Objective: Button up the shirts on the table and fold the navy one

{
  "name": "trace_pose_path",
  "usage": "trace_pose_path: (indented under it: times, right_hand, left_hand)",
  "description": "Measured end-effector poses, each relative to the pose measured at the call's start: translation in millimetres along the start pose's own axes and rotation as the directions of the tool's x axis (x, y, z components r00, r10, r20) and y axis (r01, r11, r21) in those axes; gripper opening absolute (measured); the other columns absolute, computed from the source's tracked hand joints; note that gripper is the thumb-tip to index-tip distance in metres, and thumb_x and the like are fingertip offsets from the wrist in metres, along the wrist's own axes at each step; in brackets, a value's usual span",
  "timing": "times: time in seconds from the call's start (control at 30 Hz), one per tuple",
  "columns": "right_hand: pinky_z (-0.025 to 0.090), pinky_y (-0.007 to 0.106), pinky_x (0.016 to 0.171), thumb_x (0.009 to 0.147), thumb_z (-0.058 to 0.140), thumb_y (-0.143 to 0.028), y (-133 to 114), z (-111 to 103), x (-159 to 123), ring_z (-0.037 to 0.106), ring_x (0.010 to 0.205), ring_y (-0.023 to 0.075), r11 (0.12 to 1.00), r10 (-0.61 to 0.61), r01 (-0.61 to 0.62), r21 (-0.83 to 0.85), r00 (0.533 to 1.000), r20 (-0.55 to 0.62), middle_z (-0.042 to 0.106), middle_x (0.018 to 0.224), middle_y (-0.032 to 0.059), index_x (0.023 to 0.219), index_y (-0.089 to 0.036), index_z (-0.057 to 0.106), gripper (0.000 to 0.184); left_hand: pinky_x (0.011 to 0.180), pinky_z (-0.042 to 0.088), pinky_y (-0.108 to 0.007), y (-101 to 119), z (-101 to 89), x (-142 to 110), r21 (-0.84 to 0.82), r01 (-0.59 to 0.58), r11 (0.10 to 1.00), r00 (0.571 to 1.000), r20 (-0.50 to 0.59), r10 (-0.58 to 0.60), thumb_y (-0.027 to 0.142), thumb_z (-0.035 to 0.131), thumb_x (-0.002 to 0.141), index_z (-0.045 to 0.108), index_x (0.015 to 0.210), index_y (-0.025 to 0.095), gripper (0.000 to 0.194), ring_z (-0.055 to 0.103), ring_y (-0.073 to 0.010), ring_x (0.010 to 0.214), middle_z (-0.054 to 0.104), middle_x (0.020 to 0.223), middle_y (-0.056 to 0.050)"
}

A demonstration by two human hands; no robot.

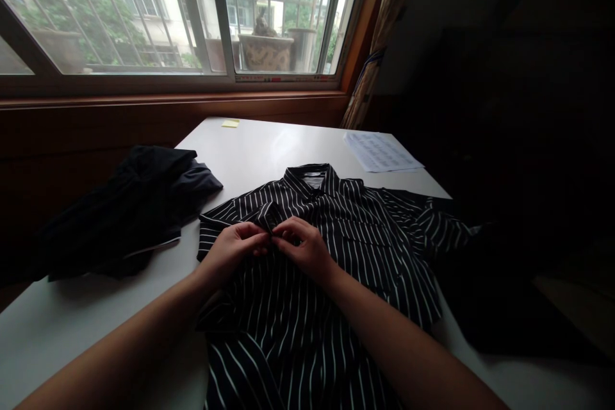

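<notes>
A black shirt with white stripes (365, 230) lies spread on the white table, its collar at the far end and a pale label inside the neck. Over the left half of its chest, my left hand (240, 243) is closed, thumb and fingers pinching a raised striped piece of the shirt, which looks like a cuff or sleeve end. Right beside it my right hand (303, 245) pinches the same piece, fingertips almost touching those of the left. Whether a button sits between the fingers is too small to make out.
A heap of dark clothes (139, 198) lies on the table's left side. Printed sheets (382, 152) are at the far right, a yellow sticky note (230, 123) at the far edge. Behind the white table (273, 141) is a barred window (158, 13) with a curtain (372, 70).
</notes>
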State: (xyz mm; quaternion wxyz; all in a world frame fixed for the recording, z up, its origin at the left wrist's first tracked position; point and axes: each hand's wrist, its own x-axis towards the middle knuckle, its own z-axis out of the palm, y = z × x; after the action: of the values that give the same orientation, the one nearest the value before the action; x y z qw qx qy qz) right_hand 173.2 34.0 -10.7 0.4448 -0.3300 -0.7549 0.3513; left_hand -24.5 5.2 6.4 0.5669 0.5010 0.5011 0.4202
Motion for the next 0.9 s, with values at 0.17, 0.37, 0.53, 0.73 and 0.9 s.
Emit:
trace_pose_path:
  times: [0.17, 0.37, 0.53, 0.73, 0.9]
  right_hand:
    - [0.053, 0.031, 0.075, 0.087, 0.069, -0.028, 1, 1, 1, 0.063, 0.081, 0.0167, 0.997, 0.050, -0.050, 0.050, 0.999, 0.016, 0.067, 0.088, 0.0023, 0.092, -0.023, 0.070, 0.007]
    - [0.052, 0.030, 0.076, 0.088, 0.068, -0.029, 1, 1, 3, 0.062, 0.081, 0.0161, 0.996, 0.057, -0.060, 0.068, 0.998, 0.041, 0.065, 0.089, 0.0022, 0.092, -0.022, 0.070, 0.008]
    - [0.054, 0.032, 0.078, 0.089, 0.067, -0.028, 2, 2, 1, 0.063, 0.085, 0.0175, 0.998, -0.017, 0.014, 0.064, 0.999, 0.043, 0.065, 0.093, 0.0034, 0.096, -0.026, 0.074, 0.010]
    - [0.056, 0.035, 0.083, 0.091, 0.066, -0.031, -3, 1, 0, 0.066, 0.089, 0.0191, 0.996, -0.061, 0.058, 0.063, 0.997, 0.045, 0.069, 0.095, 0.0043, 0.101, -0.028, 0.076, 0.015]
    - [0.056, 0.034, 0.082, 0.094, 0.060, -0.033, -9, -2, 1, 0.068, 0.086, 0.0187, 0.992, 0.042, -0.048, 0.114, 0.998, 0.051, 0.072, 0.091, 0.0043, 0.097, -0.024, 0.075, 0.018]
  left_hand:
    - [0.053, 0.040, -0.022, 1, 1.3, 0, -0.026, 0.033, 0.999, 0.999, -0.035, -0.034, 0.040, 0.078, 0.072, 0.062, 0.074, 0.014, 0.031, 0.051, -0.0093, 0.052, 0.060, 0.062, 0.001]
    - [0.051, 0.035, -0.022, 1, 2.2, 0, -0.024, 0.042, 0.999, 0.998, -0.048, -0.043, 0.041, 0.077, 0.071, 0.058, 0.071, 0.015, 0.032, 0.048, -0.0086, 0.050, 0.055, 0.057, 0.004]
    - [0.051, 0.036, -0.021, -4, 0.8, 1, -0.025, 0.038, 0.999, 0.998, -0.053, -0.039, 0.037, 0.074, 0.076, 0.059, 0.073, 0.015, 0.027, 0.048, -0.0086, 0.051, 0.055, 0.058, 0.004]
    - [0.052, 0.039, -0.021, -7, -1.3, 2, -0.077, 0.029, 0.997, 0.998, -0.057, -0.034, 0.037, 0.074, 0.078, 0.063, 0.076, 0.014, 0.025, 0.051, -0.0089, 0.053, 0.061, 0.064, 0.001]
    - [0.059, 0.044, -0.021, -6, -1.1, 3, -0.155, 0.039, 0.987, 0.999, 0.000, -0.040, 0.036, 0.075, 0.079, 0.069, 0.084, 0.014, 0.024, 0.059, -0.0093, 0.063, 0.066, 0.075, -0.001]
